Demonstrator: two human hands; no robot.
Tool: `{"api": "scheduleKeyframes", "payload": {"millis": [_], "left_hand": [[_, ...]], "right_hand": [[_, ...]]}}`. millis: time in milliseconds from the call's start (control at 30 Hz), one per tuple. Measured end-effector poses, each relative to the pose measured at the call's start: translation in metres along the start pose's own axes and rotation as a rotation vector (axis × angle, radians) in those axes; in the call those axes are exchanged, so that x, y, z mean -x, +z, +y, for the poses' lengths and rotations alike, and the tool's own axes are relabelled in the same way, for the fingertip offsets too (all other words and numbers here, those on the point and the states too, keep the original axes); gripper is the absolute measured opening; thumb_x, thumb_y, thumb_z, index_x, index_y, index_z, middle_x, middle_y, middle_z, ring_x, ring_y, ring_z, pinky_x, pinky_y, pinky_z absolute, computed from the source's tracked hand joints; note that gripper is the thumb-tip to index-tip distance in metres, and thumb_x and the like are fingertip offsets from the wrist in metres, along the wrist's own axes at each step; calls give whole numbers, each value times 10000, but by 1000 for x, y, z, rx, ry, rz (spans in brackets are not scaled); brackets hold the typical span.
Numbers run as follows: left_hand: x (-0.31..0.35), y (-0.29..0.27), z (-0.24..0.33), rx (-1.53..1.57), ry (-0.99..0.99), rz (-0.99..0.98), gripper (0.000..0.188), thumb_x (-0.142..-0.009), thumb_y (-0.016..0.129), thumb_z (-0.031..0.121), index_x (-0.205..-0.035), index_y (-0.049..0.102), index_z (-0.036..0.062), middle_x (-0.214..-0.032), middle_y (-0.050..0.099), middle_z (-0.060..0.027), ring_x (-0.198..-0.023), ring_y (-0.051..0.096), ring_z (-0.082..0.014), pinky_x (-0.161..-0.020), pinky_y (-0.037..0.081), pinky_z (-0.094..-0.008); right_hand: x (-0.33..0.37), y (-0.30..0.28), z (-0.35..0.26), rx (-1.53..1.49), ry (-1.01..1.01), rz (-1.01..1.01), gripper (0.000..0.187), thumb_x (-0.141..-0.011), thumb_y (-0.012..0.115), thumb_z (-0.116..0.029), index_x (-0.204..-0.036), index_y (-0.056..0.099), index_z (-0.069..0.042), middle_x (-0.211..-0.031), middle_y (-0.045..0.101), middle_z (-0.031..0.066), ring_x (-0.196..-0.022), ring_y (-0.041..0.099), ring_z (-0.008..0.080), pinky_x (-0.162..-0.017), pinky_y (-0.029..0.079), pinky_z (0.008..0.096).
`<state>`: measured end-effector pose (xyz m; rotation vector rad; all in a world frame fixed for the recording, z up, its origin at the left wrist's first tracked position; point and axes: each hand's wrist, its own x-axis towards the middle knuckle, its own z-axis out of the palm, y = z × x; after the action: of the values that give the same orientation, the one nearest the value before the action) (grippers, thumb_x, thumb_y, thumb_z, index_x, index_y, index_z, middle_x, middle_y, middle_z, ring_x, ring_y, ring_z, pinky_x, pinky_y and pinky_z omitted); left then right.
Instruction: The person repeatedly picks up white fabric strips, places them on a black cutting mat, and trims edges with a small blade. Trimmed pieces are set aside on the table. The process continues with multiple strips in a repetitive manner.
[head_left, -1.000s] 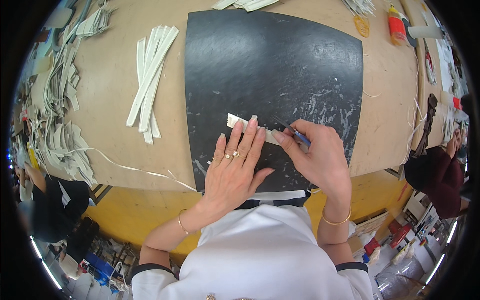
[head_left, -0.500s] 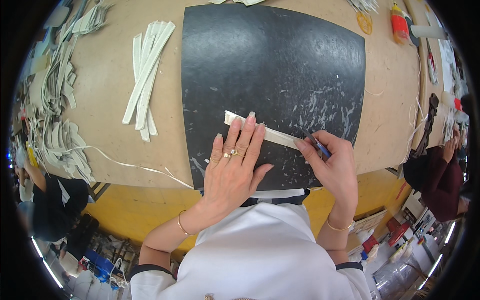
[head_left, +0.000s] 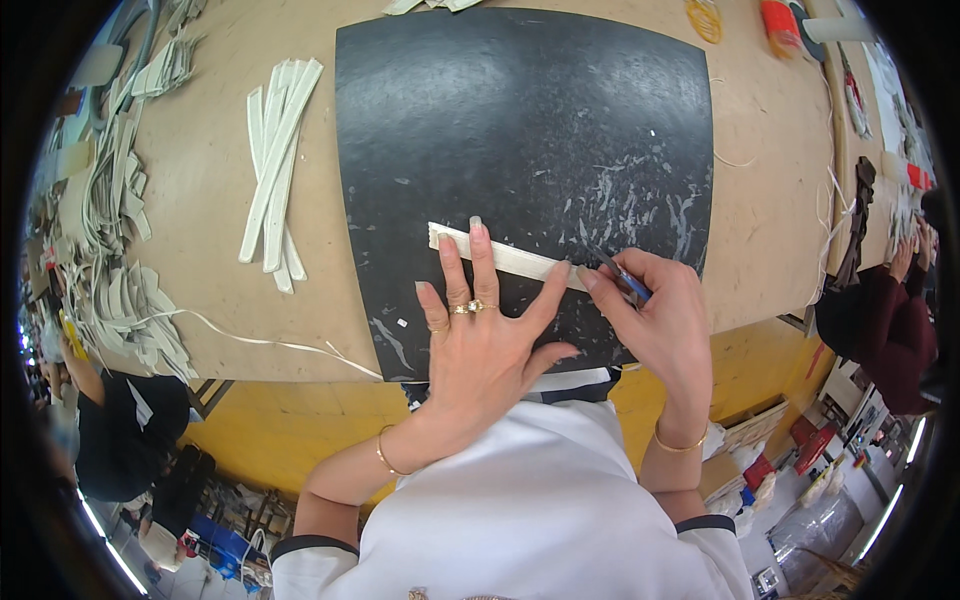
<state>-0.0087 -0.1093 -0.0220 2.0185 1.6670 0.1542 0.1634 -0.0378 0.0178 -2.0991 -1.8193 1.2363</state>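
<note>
A pale cream strip [head_left: 515,262] lies slantwise on the black mat [head_left: 520,110], near its front. My left hand [head_left: 480,340] is open over it, fingers spread. Its middle and ring fingers press the strip near the left end, while the index finger reaches to its right part. My right hand [head_left: 660,310] is closed around a small blue-handled tool with a dark pointed blade [head_left: 624,278]. The thumb and fingertips of that hand meet the strip's right end, which they partly hide.
Left of the mat lies a small pile of similar pale strips [head_left: 275,170]. Many pale pieces [head_left: 120,260] are heaped at the table's left side, with a thin white cord [head_left: 250,327] running from them. An orange-red bottle [head_left: 780,28] stands far right; other people sit at both sides.
My left hand has spread its fingers, and its index finger has slid rightward along the strip toward my right hand. The right hand keeps the tool. The whole view has shifted slightly.
</note>
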Motion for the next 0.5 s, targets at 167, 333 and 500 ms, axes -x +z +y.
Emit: {"api": "scheduleKeyframes", "payload": {"millis": [167, 333, 500], "left_hand": [[3, -3, -3, -82, -8, -3, 742, -805, 671, 626, -1470, 442, 392, -1582, 125, -360, -1431, 151, -581, -960, 282, -684], [11, -6, -17, -116, 120, 137, 832, -834, 672, 561, -1501, 423, 131, -1630, 222, -152, -1448, 251, -428, -1023, 285, -565], [4, -8, -22, -25, 156, 44, 883, -830, 692, 508, -1487, 386, 2, -1606, 277, -154, -1474, 283, -319, -1159, 237, -494]], "right_hand": [[5, 8, -7, 48, -55, 81, 262, -869, 723, -217, -751, 660, 8, -517, 491, 81, -451, 424, 164, -468, 341, 329], [5, 15, -16, 103, -97, 129, 268, -874, 711, -231, -750, 654, -1, -528, 510, 112, -445, 458, 248, -477, 358, 362], [3, 11, -24, 74, -142, 107, 254, -876, 721, -208, -774, 651, 14, -536, 504, 92, -447, 448, 189, -476, 351, 331]]}}
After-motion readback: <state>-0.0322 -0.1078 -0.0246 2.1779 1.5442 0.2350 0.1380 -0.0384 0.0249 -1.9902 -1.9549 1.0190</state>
